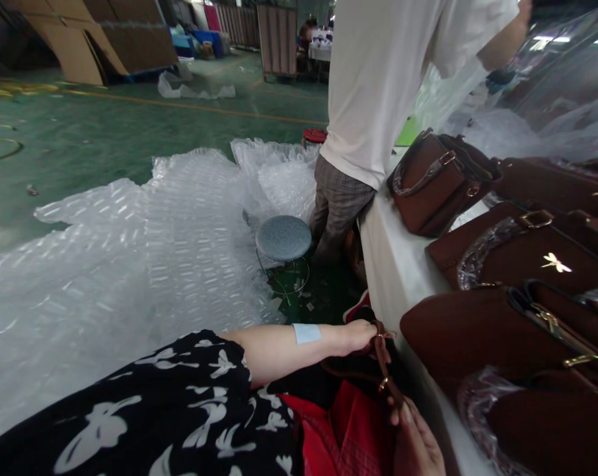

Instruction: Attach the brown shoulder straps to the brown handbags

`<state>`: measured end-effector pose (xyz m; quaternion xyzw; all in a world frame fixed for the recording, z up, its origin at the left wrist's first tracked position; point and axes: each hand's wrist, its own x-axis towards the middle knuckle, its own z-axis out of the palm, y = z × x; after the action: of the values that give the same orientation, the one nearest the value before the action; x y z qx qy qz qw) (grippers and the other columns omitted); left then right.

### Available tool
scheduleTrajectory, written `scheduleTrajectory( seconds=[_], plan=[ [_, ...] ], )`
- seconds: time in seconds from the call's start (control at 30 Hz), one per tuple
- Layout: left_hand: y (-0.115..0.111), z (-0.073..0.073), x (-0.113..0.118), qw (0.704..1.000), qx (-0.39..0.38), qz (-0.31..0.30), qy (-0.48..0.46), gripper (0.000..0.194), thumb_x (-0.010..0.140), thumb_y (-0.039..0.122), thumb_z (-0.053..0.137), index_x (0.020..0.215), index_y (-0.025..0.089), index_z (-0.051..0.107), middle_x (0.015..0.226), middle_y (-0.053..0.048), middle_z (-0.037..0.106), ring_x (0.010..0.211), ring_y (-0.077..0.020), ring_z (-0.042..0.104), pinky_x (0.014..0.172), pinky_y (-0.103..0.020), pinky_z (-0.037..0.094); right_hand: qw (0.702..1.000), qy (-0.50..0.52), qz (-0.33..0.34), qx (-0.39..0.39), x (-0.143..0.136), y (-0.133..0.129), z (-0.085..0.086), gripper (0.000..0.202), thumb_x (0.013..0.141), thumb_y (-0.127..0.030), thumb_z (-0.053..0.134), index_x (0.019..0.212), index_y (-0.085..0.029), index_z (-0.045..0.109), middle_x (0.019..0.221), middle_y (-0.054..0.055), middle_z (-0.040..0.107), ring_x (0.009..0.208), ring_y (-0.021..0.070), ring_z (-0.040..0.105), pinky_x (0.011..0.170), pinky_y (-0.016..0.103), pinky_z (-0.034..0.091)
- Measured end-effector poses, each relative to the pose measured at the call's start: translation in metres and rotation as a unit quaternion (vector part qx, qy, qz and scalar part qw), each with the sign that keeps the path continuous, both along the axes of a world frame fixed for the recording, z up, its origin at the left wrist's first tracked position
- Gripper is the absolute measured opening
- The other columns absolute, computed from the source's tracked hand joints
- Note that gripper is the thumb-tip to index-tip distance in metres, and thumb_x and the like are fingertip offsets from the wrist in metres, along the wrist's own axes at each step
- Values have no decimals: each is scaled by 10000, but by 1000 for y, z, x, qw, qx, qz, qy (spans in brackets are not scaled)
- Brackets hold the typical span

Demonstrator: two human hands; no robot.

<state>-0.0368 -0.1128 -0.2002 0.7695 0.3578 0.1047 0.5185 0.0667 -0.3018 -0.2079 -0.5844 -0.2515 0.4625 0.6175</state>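
Note:
A brown bag strap (382,360) with gold-coloured metal fittings stretches between my two hands, over my lap. My left hand (362,336) is closed on its far end, beside the table's edge. Nearer to me, my right hand (417,436) pinches the strap's lower part between thumb and fingers. A further length of strap hangs in a loop below my left wrist. Right of my hands, on the table, stands a brown handbag (447,337) with gold-coloured buckles and a handle in clear plastic wrap.
More brown handbags (517,244) line the white-covered table (392,258). A person in a white shirt (378,86) stands ahead at the table. Bubble wrap (194,231) spreads over the green floor at left, next to a round stool (283,237). Cardboard boxes (125,39) stand behind.

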Motion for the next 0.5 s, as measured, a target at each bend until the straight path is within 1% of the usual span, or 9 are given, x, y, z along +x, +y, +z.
scheduleTrajectory(
  seconds=[0.03, 0.07, 0.13, 0.17, 0.23, 0.3, 0.37, 0.43, 0.5],
  plan=[
    [1, -5, -3, 1000, 14, 10, 13, 411, 884, 208, 350, 622, 144, 660, 687, -78, 715, 652, -160, 669, 665, -203, 535, 1000, 3, 5, -6, 0, 0, 1, 318, 765, -497, 749, 661, -207, 668, 913, 39, 675, 1048, 227, 566, 973, 313, 389],
    [3, -10, -8, 999, 30, 17, 23, 338, 855, 207, 424, 610, 150, 648, 742, -101, 725, 742, -183, 684, 752, -224, 538, 1000, 3, 12, -12, 2, 1, 2, 335, 765, -506, 745, 643, -207, 658, 910, 41, 675, 1046, 230, 565, 973, 314, 391],
    [10, -21, -20, 997, 58, 23, 46, 150, 799, 146, 537, 693, 142, 643, 904, -153, 727, 967, -249, 675, 960, -337, 488, 999, -5, 32, -22, 7, 2, 1, 348, 771, -510, 734, 626, -205, 650, 911, 48, 676, 1033, 238, 569, 969, 325, 399],
    [13, -27, -26, 996, 67, 25, 57, 89, 787, 111, 558, 756, 137, 638, 978, -175, 714, 1058, -283, 647, 1025, -410, 444, 998, -9, 49, -26, 11, 3, -1, 353, 772, -511, 731, 621, -203, 650, 919, 54, 678, 1030, 247, 574, 964, 333, 407],
    [18, -38, -36, 994, 71, 31, 77, 99, 792, 89, 555, 841, 132, 630, 1063, -192, 685, 1146, -316, 602, 1070, -480, 390, 996, -15, 83, -35, 18, 4, -5, 359, 770, -512, 726, 616, -196, 652, 942, 70, 682, 1026, 262, 585, 949, 346, 427],
    [20, -48, -38, 993, 57, 42, 95, 89, 802, 104, 562, 851, 139, 628, 1055, -178, 683, 1124, -323, 609, 1035, -479, 416, 994, -15, 97, -39, 23, 3, -11, 358, 779, -507, 716, 619, -195, 651, 970, 78, 684, 1044, 269, 588, 950, 350, 434],
    [20, -54, -34, 992, 25, 58, 109, 70, 839, 176, 565, 830, 153, 631, 965, -145, 698, 989, -296, 660, 915, -427, 492, 996, -16, 76, -30, 24, 1, -15, 349, 801, -507, 692, 638, -200, 654, 976, 80, 684, 1062, 268, 585, 969, 357, 428],
    [21, -57, -24, 991, -16, 72, 112, 241, 925, 304, 481, 804, 158, 629, 845, -113, 698, 787, -239, 680, 741, -354, 531, 998, -21, 53, -14, 22, 0, -17, 334, 801, -506, 693, 657, -206, 663, 942, 78, 684, 1049, 265, 591, 968, 363, 431],
    [21, -56, -14, 990, -52, 77, 106, 479, 1004, 379, 265, 772, 152, 618, 758, -95, 683, 624, -181, 646, 608, -300, 513, 999, -23, 41, 2, 18, -1, -15, 291, 788, -477, 717, 679, -210, 677, 914, 70, 679, 1032, 261, 596, 963, 366, 432]
  ],
)
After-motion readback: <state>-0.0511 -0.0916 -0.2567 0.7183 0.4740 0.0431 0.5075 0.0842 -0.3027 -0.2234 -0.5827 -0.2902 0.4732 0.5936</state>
